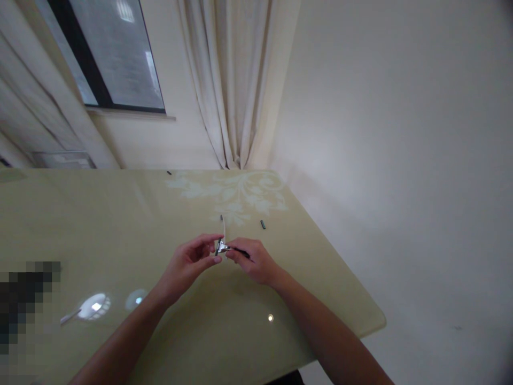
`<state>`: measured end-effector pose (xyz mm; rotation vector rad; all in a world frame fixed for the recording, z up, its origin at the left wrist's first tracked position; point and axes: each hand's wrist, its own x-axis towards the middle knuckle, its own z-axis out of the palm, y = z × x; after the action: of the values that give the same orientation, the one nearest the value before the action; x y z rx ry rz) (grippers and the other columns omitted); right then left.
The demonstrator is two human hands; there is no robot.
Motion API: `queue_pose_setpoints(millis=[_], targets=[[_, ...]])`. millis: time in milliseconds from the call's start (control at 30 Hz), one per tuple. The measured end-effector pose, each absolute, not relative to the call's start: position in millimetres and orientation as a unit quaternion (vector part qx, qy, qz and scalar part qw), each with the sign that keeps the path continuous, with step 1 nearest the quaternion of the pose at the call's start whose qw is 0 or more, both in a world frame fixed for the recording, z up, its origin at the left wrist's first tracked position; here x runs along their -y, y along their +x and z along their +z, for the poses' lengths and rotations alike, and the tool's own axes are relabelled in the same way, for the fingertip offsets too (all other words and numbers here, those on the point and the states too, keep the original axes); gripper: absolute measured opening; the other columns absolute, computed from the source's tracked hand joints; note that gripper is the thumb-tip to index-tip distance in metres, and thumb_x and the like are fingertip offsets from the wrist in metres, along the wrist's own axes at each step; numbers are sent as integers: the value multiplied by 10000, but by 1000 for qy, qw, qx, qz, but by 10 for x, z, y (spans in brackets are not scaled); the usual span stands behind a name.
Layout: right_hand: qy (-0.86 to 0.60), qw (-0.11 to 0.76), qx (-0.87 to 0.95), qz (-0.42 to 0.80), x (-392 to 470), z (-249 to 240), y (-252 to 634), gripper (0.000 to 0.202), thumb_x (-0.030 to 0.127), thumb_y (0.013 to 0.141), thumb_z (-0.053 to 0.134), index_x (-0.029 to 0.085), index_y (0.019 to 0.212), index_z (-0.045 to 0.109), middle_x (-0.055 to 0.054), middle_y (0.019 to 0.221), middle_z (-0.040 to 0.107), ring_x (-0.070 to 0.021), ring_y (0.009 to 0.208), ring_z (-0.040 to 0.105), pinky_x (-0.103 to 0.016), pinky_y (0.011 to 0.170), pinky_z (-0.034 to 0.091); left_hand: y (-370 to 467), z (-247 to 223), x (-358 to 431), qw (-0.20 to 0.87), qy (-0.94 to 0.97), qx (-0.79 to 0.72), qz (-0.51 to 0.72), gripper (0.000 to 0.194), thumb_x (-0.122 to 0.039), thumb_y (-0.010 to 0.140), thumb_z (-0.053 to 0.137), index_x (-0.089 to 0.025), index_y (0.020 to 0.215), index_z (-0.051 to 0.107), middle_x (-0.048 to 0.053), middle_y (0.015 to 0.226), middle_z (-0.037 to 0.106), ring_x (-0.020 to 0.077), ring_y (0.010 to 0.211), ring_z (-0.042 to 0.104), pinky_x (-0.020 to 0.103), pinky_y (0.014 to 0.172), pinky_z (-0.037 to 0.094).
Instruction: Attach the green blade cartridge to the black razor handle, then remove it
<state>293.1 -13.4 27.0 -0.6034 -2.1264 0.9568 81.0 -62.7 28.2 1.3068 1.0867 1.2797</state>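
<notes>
What looks like a razor, with a silver head point(223, 247) and a dark handle point(242, 253), is held over the table. My right hand point(255, 260) is closed around the handle. On the other side, the thumb and fingers of my left hand point(189, 262) pinch a narrow dark strip point(217, 247) at the ends, against the silver head. Whether strip and head are joined cannot be made out. Just beyond my fingertips lies a thin pale stick point(224, 227) with a dark tip. A small dark bar point(263, 224) rests to the right of it.
The glossy pale table point(100, 224) has rounded corners and ends at a wall point(380, 160) on the right. Another small dark piece point(169, 172) lies near its far edge. Curtains point(228, 80) hang behind. At the lower left, a pixelated dark patch hides part of the view.
</notes>
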Motion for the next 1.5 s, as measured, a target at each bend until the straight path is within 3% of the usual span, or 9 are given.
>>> queue_pose_setpoints(millis=[367,833,1200,1500], targets=[[-246,362,818,375,136,300,2942,350,453,1055,556,161,1056,750,-36,817,679,-154,732,575,-264,728,442,798,252,625,489,548,-429,525,555,-317,742,902,-269,1273,748,15,907,664,137,784,591,245,722,497],[-235,362,824,368,119,257,2940,354,452,1053,563,158,1069,760,-60,872,715,-162,770,608,-272,754,467,807,220,631,422,574,-458,531,432,-347,769,865,-236,1180,795,-13,786,580,132,726,553,244,675,472],[-229,379,813,378,143,304,2930,291,401,1042,595,163,1067,759,-56,902,723,-157,782,618,-268,762,460,808,277,652,491,542,-421,537,560,-311,767,882,-270,1304,731,3,856,633,133,791,593,238,732,515],[-228,372,827,356,132,270,2937,297,405,1050,577,170,1072,756,-62,907,727,-165,790,630,-271,771,472,809,249,630,478,543,-431,538,445,-313,734,898,-237,1158,785,-6,811,631,129,751,586,239,708,512]])
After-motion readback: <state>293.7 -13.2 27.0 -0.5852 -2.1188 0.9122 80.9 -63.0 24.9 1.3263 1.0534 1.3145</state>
